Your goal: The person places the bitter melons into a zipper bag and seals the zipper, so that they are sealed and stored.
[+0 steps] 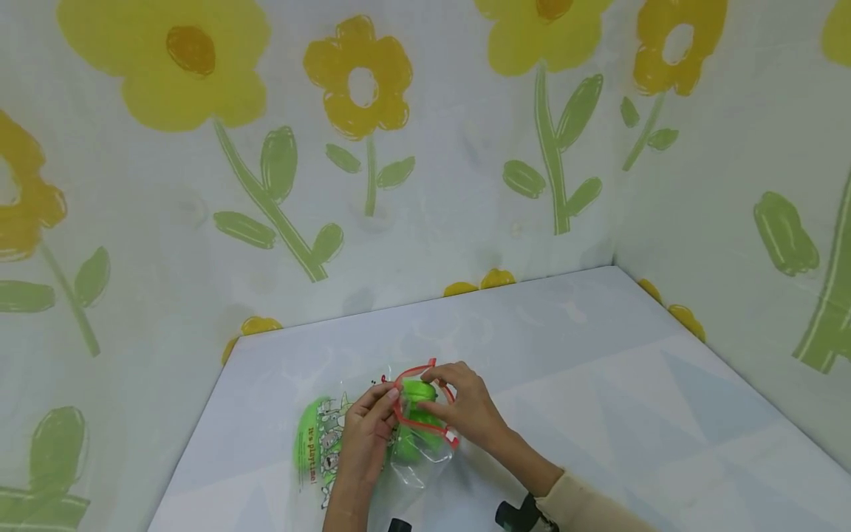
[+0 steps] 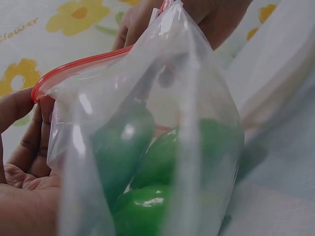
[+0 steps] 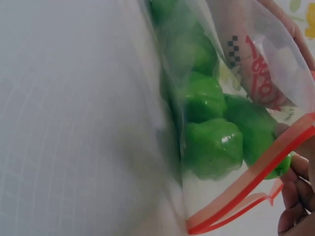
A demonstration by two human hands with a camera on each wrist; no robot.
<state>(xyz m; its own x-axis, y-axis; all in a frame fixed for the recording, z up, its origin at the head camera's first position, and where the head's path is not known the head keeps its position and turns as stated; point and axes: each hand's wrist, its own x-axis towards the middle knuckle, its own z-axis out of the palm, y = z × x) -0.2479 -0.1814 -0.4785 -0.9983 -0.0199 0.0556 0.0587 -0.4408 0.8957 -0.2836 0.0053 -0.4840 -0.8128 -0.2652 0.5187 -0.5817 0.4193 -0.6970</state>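
One bag [image 1: 419, 473] over the table [image 1: 565, 332], clear film, mouth spread wide. Left hand [image 1: 367, 423]: thumb and fingertip drawn together in a pinch on the red rim [image 2: 81, 61]. Right hand [image 1: 470, 405]: at the mouth, thumb and fingers part-closed around one green piece [image 3: 253, 135]. Progress, by my judgement: bag unsealed, several pieces within, one in hand at the mouth; whether it goes in or comes out, cannot tell, so what is left is uncertain beyond the rim standing unclosed. Contents: glossy green pieces [image 3: 214, 147] crowded against one another, seen through the film; full count and kind unclear. White slider [image 1: 452, 437] on the rim. Printed side carries animal figures [image 1: 330, 443] and "It's playtime!"; green patch [image 1: 307, 443] beside them, print or contents, cannot tell.
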